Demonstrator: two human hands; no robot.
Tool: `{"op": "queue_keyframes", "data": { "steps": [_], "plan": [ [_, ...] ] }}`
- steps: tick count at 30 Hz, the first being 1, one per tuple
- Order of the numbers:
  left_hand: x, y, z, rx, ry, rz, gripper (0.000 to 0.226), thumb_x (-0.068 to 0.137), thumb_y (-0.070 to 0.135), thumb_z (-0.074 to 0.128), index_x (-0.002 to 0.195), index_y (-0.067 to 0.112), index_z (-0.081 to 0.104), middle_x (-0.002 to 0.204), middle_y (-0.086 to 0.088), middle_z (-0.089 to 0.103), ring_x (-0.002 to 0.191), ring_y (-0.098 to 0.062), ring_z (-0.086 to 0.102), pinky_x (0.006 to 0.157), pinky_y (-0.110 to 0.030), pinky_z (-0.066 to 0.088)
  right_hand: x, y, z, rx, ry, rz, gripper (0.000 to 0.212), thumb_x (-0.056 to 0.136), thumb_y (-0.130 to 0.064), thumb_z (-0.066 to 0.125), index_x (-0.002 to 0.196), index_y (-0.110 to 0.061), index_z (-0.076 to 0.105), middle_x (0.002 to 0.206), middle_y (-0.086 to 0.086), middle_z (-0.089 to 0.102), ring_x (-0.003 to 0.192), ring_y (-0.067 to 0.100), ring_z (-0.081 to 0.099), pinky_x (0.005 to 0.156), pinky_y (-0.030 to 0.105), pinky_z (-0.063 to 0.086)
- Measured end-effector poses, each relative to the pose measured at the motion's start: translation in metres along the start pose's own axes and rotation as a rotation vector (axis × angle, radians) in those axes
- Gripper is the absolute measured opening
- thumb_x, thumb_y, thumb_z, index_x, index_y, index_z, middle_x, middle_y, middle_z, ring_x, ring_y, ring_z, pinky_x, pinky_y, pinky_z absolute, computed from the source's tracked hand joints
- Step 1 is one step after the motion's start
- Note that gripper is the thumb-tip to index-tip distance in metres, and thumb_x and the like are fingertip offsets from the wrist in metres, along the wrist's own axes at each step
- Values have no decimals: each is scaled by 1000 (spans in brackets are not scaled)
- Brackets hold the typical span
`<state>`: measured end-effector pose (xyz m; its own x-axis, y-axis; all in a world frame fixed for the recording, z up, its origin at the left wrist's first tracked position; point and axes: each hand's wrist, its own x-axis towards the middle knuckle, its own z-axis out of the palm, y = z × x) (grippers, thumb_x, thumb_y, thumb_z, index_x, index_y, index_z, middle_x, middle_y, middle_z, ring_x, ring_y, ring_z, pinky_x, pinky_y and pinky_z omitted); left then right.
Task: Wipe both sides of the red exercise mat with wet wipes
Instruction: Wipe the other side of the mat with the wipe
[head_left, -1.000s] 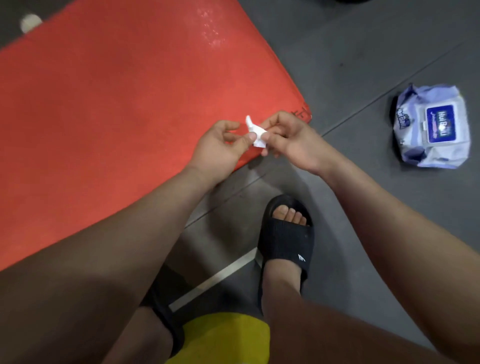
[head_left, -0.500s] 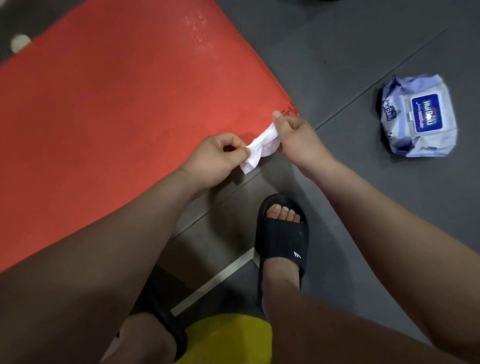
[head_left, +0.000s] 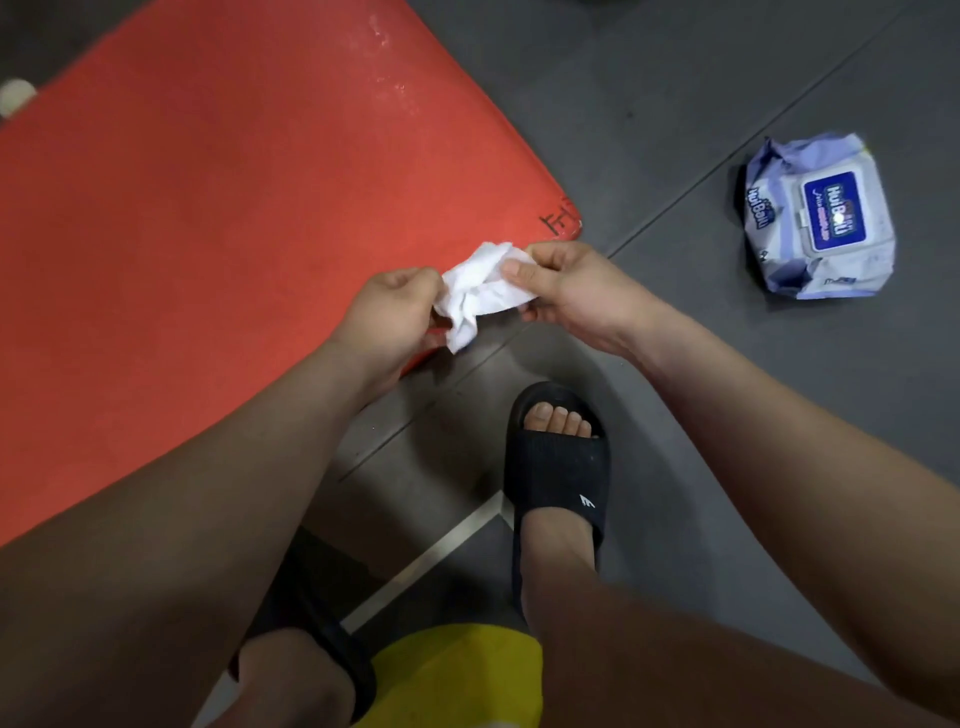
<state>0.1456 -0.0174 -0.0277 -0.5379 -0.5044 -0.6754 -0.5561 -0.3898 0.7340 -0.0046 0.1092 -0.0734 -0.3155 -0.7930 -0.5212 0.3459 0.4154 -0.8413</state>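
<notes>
The red exercise mat (head_left: 208, 234) lies flat on the dark floor and fills the left half of the view. Its near right corner carries dark markings. Just above the mat's near edge I hold a crumpled white wet wipe (head_left: 480, 293) between both hands. My left hand (head_left: 392, 317) pinches its left side. My right hand (head_left: 566, 291) pinches its right side with thumb on top. The wipe is partly unfolded and hangs a little below my fingers.
A crinkled pack of wet wipes (head_left: 821, 218) with a blue label lies on the grey floor at the right. My right foot in a black slide sandal (head_left: 556, 467) stands below my hands. A pale strip (head_left: 431, 561) marks the floor near it.
The wipe was a small folded wad a second ago; my hands have drawn apart and it has spread into a larger crumpled sheet.
</notes>
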Motion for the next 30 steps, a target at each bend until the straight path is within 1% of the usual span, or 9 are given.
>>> {"op": "queue_keyframes", "data": {
  "steps": [5, 9, 13, 17, 20, 22, 24, 27, 30],
  "plan": [
    [11, -17, 5, 151, 175, 14, 16, 101, 15, 54, 87, 17, 61, 80, -2, 65, 72, -15, 62, 65, -28, 51, 0, -4, 9, 22, 30, -5, 33, 98, -41, 56, 82, -13, 63, 86, 20, 66, 83, 30, 58, 79, 44, 46],
    [15, -16, 9, 212, 18, 176, 20, 93, 33, 75, 103, 20, 64, 97, -2, 69, 80, -9, 65, 74, -26, 53, 1, -6, 13, 57, 42, -19, 31, 94, -44, 57, 84, -15, 64, 86, 21, 61, 82, 31, 55, 77, 46, 43],
    [18, -16, 10, 267, -13, 154, 8, 92, 14, 75, 88, 17, 69, 82, -6, 65, 74, -17, 57, 75, -33, 47, 2, 0, 5, 128, 78, -5, 38, 94, -44, 54, 92, -9, 69, 91, 23, 65, 88, 35, 58, 84, 51, 44],
    [19, -9, 13, 202, 51, 139, 21, 100, 12, 62, 79, 16, 67, 80, -14, 66, 75, -23, 57, 73, -37, 47, 2, 6, -2, 192, 142, 41, 46, 94, -46, 57, 109, -6, 74, 111, 23, 72, 107, 39, 67, 107, 60, 44],
    [18, -3, 17, 38, 131, 36, 21, 102, 13, 53, 85, 14, 65, 87, -11, 69, 78, -19, 64, 76, -35, 53, 0, 7, -9, 248, 98, 25, 42, 93, -40, 64, 114, -5, 73, 118, 22, 70, 113, 37, 65, 110, 52, 43],
    [17, 4, 21, -119, 106, -40, 25, 103, 8, 42, 97, 4, 66, 96, -13, 76, 88, -21, 74, 83, -34, 59, 0, 6, -9, 170, 71, 22, 26, 81, -27, 72, 104, -13, 75, 111, 23, 71, 106, 42, 65, 97, 54, 46],
    [16, 9, 25, -263, 92, -102, 33, 102, 12, 37, 106, -3, 65, 105, -20, 76, 101, -32, 74, 92, -43, 60, -1, 7, -7, 112, 86, 36, 39, 72, -16, 72, 110, -12, 67, 115, 25, 69, 111, 48, 63, 99, 62, 46],
    [14, 9, 30, -123, 30, -93, 30, 104, 32, 52, 110, 6, 65, 106, -17, 76, 100, -32, 75, 89, -47, 61, 0, 6, -8, 3, 57, 9, 46, 73, -14, 73, 115, -8, 56, 112, 21, 68, 108, 40, 67, 99, 67, 44],
    [15, 3, 29, -21, 81, -55, 27, 95, 11, 70, 116, 12, 53, 105, -18, 73, 94, -33, 74, 91, -59, 57, -2, 3, -15, 57, 113, -22, 41, 77, -4, 69, 113, -17, 52, 111, 11, 63, 104, 32, 67, 95, 55, 52]
  ]
}}
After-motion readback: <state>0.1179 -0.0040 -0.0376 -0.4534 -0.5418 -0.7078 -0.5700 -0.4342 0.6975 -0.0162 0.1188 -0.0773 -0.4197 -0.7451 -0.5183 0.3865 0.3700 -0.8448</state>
